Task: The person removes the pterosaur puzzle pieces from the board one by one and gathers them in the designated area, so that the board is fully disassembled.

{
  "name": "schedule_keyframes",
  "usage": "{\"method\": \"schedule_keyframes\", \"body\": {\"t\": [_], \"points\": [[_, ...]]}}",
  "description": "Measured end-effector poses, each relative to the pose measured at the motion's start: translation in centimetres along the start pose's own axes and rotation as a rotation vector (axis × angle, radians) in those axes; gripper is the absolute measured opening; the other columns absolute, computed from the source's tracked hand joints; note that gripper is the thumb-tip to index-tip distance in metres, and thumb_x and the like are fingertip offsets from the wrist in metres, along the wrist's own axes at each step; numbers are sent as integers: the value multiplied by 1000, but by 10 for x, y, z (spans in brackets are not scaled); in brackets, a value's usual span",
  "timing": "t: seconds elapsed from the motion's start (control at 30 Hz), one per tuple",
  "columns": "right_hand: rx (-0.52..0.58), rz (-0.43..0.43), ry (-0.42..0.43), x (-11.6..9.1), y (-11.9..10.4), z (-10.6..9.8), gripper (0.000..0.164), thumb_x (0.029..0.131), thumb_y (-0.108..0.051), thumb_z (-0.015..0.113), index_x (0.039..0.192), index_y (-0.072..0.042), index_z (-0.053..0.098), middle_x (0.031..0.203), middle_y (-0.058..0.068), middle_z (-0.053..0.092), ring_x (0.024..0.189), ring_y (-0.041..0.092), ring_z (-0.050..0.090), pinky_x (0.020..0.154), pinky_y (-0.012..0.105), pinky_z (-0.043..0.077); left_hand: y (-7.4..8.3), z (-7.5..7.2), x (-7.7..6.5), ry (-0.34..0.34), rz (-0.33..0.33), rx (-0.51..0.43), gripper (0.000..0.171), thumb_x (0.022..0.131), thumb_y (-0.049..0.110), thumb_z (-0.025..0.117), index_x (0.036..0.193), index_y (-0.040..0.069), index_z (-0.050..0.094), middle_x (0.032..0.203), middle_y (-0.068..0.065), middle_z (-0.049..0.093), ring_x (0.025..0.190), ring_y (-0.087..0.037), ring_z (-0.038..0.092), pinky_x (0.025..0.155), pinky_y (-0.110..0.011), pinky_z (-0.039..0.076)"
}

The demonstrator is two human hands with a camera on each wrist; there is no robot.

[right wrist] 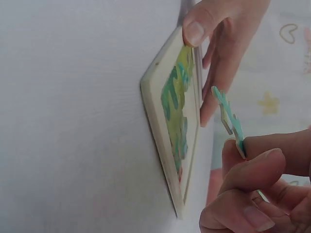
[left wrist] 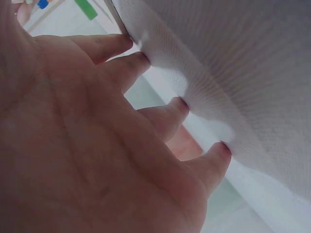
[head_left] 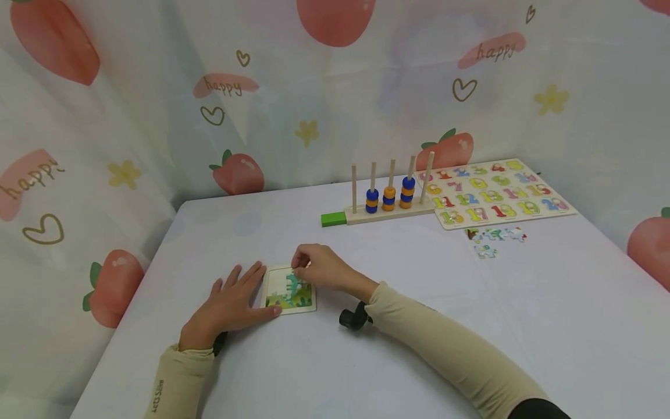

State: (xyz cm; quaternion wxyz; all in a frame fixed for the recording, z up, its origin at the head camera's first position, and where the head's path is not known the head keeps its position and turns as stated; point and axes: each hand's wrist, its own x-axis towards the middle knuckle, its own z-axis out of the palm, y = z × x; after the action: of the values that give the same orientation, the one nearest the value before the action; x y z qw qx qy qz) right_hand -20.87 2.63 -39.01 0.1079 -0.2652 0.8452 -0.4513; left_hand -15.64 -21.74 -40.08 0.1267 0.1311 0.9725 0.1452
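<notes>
A small wooden jigsaw tray (head_left: 274, 283) lies on the white table, its lower part filled with green, leafy pieces and its upper left bare. My left hand (head_left: 225, 308) is spread beside it. That thumb presses the near edge of the tray frame (right wrist: 154, 90), and the index fingertip touches its left side; the other fingertips (left wrist: 180, 105) rest on the cloth. Over the tray's upper right, my right hand (head_left: 324, 267) pinches a teal jigsaw piece (right wrist: 236, 127) between thumb and index finger, lifted and tilted above the tray. A thin greenish edge shows among its curled fingers.
Several loose jigsaw pieces (head_left: 497, 234) lie at the right. Behind them sits a wooden number board (head_left: 502, 195). A bead rack (head_left: 366, 216) with upright pegs and a green end block (head_left: 333, 219) stands at the back. A printed curtain (head_left: 335, 116) hangs behind the table.
</notes>
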Motion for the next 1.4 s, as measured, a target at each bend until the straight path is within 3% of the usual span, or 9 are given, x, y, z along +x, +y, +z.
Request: {"method": "schedule_keyframes", "body": {"t": [0.33, 0.97, 1.4], "points": [[82, 28, 19, -18, 1, -21, 4, 102, -2, 68, 106, -2, 68, 99, 6, 68, 78, 16, 62, 62, 26, 56, 3, -3, -1, 4, 1, 14, 106, 92, 64, 74, 169, 5, 31, 175, -16, 25, 158, -54, 14, 118, -80, 12], [71, 104, 97, -50, 20, -59, 4, 103, -4, 68, 107, -4, 69, 101, 7, 68, 86, 21, 63, 69, 31, 57, 4, -4, 0, 13, 22, 3, 105, 92, 62, 75, 168, 4, 31, 175, -16, 26, 158, -54, 14, 118, -80, 11], [25, 129, 163, -73, 41, -89, 7, 102, -4, 67, 108, -1, 68, 101, 9, 70, 81, 21, 60, 70, 33, 54, 2, 0, -1, 7, 19, -3, 107, 92, 64, 74, 168, 3, 31, 175, -17, 26, 158, -55, 14, 117, -80, 12]]}}
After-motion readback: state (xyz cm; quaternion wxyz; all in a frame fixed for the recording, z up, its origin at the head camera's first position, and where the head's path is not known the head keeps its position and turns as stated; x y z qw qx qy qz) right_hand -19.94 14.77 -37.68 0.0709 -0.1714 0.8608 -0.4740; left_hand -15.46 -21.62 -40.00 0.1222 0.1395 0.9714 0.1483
